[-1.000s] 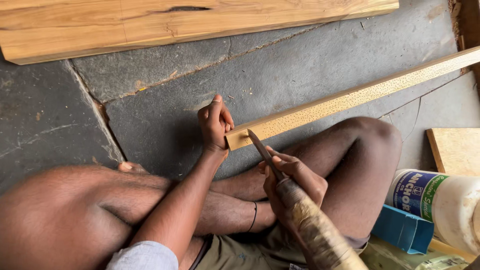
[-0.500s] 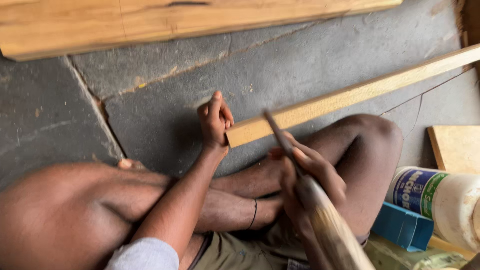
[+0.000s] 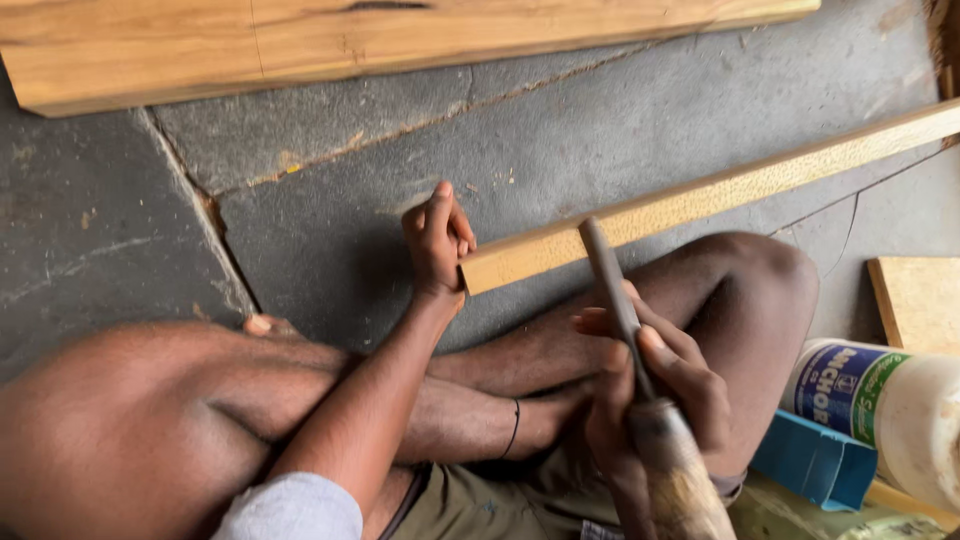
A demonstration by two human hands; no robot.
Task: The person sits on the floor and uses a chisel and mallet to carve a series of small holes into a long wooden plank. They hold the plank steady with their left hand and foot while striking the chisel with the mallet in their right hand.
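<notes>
The far end of the narrow wooden strip (image 3: 700, 200) runs out past the right edge, and the lower end of the chisel (image 3: 640, 400) with its worn, mottled handle is cut off at the bottom. The chisel's tip is slightly blurred, so whether it touches the strip cannot be told. The white glue bottle (image 3: 900, 410), right of the strip's near end and below it, is also cut by the frame, and its cap is out of sight.

The strip lies slanted on the grey stone floor (image 3: 330, 210), its near end cut square. The left hand (image 3: 437, 240) is closed against that end, fingers curled, thumb side up. The right hand (image 3: 650, 385), just below the strip, is wrapped tightly around the chisel, whose dark metal shaft points up toward the strip's near end.

The person's crossed bare legs fill the space below the strip, one knee rising under it. A broad pale plank (image 3: 300, 45) lies well above the strip along the top edge. A blue box (image 3: 815, 465) sits beside the bottle, and a small flat board (image 3: 920, 300) lies right of the knee. The floor is cracked and rough.
</notes>
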